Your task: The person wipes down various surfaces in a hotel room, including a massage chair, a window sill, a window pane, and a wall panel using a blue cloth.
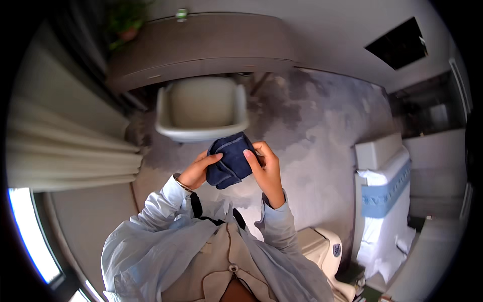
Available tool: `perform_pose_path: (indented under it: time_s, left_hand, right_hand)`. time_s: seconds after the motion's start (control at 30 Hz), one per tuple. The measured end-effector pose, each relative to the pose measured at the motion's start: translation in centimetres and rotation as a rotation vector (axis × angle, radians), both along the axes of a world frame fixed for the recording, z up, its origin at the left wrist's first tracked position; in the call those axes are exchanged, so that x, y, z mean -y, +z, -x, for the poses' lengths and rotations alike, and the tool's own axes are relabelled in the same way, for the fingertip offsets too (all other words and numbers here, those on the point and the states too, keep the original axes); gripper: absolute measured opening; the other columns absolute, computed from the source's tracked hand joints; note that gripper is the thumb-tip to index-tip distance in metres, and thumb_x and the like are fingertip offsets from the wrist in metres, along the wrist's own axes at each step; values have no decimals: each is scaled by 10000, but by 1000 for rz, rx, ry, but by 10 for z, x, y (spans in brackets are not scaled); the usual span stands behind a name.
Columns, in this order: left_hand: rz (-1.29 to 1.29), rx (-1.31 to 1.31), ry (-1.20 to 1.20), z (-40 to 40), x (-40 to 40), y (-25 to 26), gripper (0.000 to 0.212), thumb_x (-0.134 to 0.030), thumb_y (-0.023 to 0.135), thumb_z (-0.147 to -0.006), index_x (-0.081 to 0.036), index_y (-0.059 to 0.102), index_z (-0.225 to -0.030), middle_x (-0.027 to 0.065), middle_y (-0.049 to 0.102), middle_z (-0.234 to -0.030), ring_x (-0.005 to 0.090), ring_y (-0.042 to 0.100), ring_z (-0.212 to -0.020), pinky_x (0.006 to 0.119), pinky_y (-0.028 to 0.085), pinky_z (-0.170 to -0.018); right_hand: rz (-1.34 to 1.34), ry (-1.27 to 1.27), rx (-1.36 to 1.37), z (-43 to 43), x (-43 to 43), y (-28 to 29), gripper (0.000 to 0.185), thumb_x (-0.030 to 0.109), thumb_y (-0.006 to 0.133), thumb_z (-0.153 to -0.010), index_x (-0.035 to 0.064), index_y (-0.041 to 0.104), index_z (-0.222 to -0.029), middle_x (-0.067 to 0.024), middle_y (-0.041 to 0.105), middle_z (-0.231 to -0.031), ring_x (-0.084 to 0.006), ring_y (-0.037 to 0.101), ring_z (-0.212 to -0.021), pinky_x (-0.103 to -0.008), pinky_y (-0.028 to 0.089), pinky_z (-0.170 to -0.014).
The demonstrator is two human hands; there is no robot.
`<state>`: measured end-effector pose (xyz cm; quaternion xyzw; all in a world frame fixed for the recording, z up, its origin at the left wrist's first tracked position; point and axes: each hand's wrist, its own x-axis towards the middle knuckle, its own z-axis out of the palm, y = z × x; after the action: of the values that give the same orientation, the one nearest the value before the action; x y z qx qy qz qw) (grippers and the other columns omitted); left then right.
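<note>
A folded dark blue cloth piece (232,160) with pale stitched edges is held up in front of my chest, between both hands. On its left side my left hand (199,170) grips it, the thumb lying on top. My right hand (265,170) pinches the right side, thumb on the upper face and fingers behind it. Whether the cloth is a garment or a pouch, I cannot tell. Just beyond it stands a pale chair with a rounded back (203,133).
Past the chair is a brown desk (226,36) with a potted plant (128,32). A curtain (71,151) hangs at left. At right are a bed (385,226) and, lower, a cream armchair (324,245). Patterned carpet (313,151) covers the floor.
</note>
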<state>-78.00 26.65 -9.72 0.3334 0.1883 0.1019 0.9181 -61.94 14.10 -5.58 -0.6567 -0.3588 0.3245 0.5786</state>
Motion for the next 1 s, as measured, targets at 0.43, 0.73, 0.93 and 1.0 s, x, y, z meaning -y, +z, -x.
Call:
perform_pose_path:
  time_s: [0.43, 0.73, 0.93, 1.0]
  left_hand:
    - [-141, 171, -801, -381, -14, 22, 762, -238, 791, -804, -30, 399, -1424, 73, 519, -1343, 184, 469, -1255, 344, 374, -1069]
    - [-358, 183, -268, -569, 6, 40, 490, -123, 642, -944, -26, 458, -1388, 45, 591, -1276, 154, 555, -1170, 292, 453, -993]
    - [-612, 30, -98, -653, -27, 55, 375, -116, 615, -961, -10, 538, -1313, 31, 617, -1217, 128, 556, -1124, 292, 452, -973]
    - [-657, 41, -76, -667, -43, 64, 370, -90, 619, -953, -11, 539, -1306, 17, 594, -1209, 116, 534, -1102, 291, 449, -956]
  right_hand:
    - [185, 18, 315, -319, 21, 128, 210, 88, 715, -865, 9, 656, -1050, -81, 705, -901, -195, 678, -762, -268, 510, -728]
    - [52, 16, -48, -553, 41, 24, 661, 452, 499, -1004, 6, 356, -1470, -139, 558, -1347, -178, 509, -1211, -311, 385, -1038]
    - [40, 495, -355, -659, 4, -2, 503, 346, 594, -983, -38, 533, -1301, -69, 625, -1200, -133, 568, -1082, -296, 464, -935]
    - [84, 501, -166, -696, -29, 11, 326, 210, 683, -931, -41, 634, -1133, -34, 688, -991, -84, 600, -908, -271, 502, -791]
